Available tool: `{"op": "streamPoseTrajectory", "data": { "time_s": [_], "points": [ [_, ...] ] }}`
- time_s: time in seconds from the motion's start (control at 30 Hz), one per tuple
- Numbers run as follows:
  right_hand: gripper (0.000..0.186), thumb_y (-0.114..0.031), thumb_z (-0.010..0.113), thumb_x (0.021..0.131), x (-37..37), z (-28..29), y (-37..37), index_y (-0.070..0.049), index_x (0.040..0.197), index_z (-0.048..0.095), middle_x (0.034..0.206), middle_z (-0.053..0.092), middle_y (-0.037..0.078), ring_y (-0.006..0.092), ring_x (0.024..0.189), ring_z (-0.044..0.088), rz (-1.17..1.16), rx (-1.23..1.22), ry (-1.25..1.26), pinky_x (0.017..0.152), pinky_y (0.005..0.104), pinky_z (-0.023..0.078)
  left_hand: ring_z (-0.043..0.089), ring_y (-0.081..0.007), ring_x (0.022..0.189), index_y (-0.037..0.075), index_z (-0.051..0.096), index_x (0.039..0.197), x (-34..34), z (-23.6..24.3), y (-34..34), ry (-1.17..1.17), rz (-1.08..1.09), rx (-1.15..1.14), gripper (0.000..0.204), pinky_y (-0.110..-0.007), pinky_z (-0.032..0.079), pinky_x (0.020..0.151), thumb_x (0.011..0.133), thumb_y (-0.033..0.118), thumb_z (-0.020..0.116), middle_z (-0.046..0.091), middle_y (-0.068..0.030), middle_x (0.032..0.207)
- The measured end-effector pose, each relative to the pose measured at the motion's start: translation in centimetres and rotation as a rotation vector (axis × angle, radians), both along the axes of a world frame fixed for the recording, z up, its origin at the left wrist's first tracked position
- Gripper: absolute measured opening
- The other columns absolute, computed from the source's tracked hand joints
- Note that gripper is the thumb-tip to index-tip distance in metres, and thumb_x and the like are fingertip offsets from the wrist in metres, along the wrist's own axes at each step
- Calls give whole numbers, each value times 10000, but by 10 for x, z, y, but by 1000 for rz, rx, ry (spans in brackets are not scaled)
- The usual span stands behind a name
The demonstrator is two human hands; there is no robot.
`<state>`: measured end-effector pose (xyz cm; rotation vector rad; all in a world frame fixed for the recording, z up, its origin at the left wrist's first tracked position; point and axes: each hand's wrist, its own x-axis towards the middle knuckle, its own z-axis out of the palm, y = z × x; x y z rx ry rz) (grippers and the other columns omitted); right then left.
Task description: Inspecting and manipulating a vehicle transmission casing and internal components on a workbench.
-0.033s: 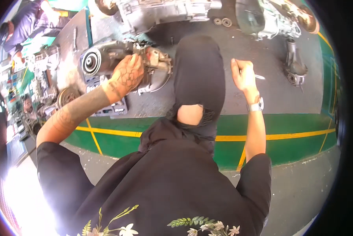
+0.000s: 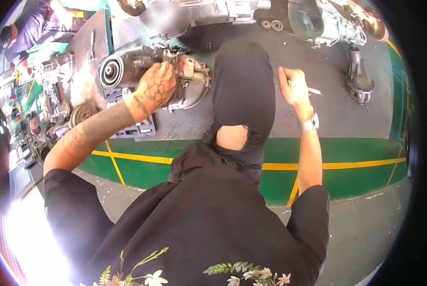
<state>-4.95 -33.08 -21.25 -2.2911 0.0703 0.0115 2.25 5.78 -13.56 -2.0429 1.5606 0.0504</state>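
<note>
My left hand (image 2: 157, 86) lies against a metal gearbox housing (image 2: 136, 63) on the bench, its fingers curled and their tips mostly hidden. The housing has a round, ringed end on the left and a lighter metal part (image 2: 190, 71) on the right. To the right of my raised knee, my right hand (image 2: 295, 89) hangs over the bench with its fingers closed. A slim silvery piece (image 2: 314, 91) sticks out beside it. What lies inside that fist is hidden.
The dark bench (image 2: 313, 114) bears a large gearbox casing (image 2: 213, 15), two small gears (image 2: 272, 25), another casing (image 2: 335, 29) and a shaft-like metal part (image 2: 359, 76). My knee (image 2: 242, 81) rises between my hands. An open tool case (image 2: 139, 129) sits below the housing. Far left, another person (image 2: 30, 24) bends over.
The view has shifted slightly. My right hand has moved up a little with the silvery piece beside it; my left hand stays at the housing.
</note>
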Motion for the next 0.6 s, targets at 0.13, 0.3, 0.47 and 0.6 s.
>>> {"op": "streamPoseTrajectory", "data": {
  "time_s": [0.13, 0.3, 0.47, 0.6],
  "points": [
    [305, -250, 501, 943, 36, -92, 17, 6, 868, 648, 900, 656, 240, 419, 854, 623, 125, -244, 29, 764, 494, 483, 494, -366, 1203, -12, 569, 1199, 10, -9, -21, -65, 12, 234, 428, -470, 394, 1031, 857, 239, 511, 545, -212, 1261],
    [255, -223, 534, 893, 70, -142, 80, -16, 1007, 630, 1073, 644, 199, 376, 1002, 601, 174, -118, 304, 868, 448, 486, 530, -339, 1162, -36, 541, 1256, 16, 47, -47, 23, 279, 603, 479, -399, 423, 1000, 857, 229, 520, 514, -229, 1326],
    [247, -208, 552, 869, 61, -199, 68, -25, 1015, 626, 1065, 639, 181, 355, 1021, 590, 165, -252, 358, 895, 436, 475, 611, -303, 914, -49, 494, 1276, -64, 65, -9, 195, 158, -181, 464, -425, 507, 768, 866, 166, 530, 618, -200, 1049],
    [246, -197, 566, 849, 32, -286, 49, -32, 1023, 624, 1059, 634, 167, 338, 1036, 582, 127, -288, 162, 916, 426, 466, 645, -296, 761, -32, 508, 1224, -108, -49, -21, 766, 541, -99, 431, -410, 508, 674, 827, 127, 561, 620, -141, 808]
  ]
}}
